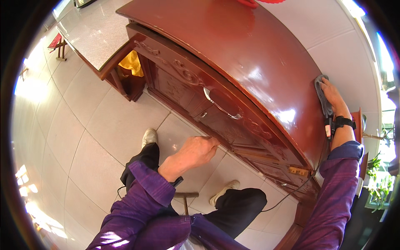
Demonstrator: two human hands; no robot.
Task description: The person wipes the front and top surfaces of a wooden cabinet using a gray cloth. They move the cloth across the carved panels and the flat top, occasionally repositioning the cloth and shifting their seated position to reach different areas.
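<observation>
My right hand holds a folded grey cloth against the right end of a glossy red-brown wooden cabinet top, near the wall. A black strap with a cable circles that wrist. In front of the cabinet hangs my left hand, apart from it, with fingers curled and nothing visible in them. Before me, the cabinet's carved front bears a curved silver handle. Lower carved doors sit below it. A brass-coloured hinge shows near its right corner.
A lower glossy-topped table adjoins the cabinet's left end, with yellow cloth beneath. A thin cable runs from my right wrist towards my leg. A folding stool stands far left on the tiled floor. Potted plants are at right.
</observation>
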